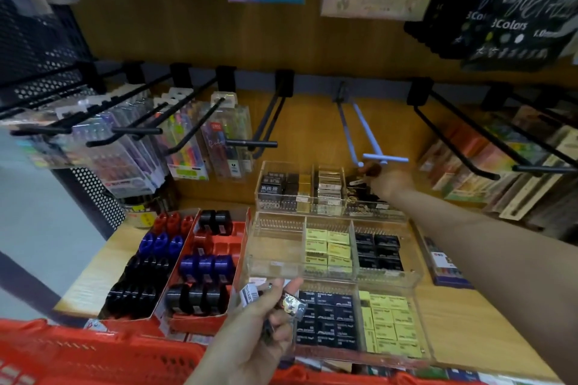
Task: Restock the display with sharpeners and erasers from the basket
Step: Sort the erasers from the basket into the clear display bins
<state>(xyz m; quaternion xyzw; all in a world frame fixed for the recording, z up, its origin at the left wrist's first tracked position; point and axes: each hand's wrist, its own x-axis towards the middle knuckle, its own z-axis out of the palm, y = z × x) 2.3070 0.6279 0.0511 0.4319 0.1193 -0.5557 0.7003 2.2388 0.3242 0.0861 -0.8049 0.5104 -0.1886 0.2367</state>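
Your red basket (93, 356) sits lowest in the frame, close for grabbing. Left hand (259, 331) fingers pinch small wrapped erasers (289, 302) as spares. Right hand (386, 180) reaches the back tray (369, 197), center right; its grip is blurred, cannot tell. Readable: "Colors", "3Colors".

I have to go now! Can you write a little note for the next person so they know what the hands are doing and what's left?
Left hand: grips a few small packets near the tiered clear organizer.
Right hand: reaches into the organizer's top-right bin, apparently pinching a small item; blurred.
Red basket: along the bottom edge, contents hidden.
Done: yellow and dark erasers fill most bins; sharpeners sit in red trays.
Left: middle-left bin looks empty; place the held packets.
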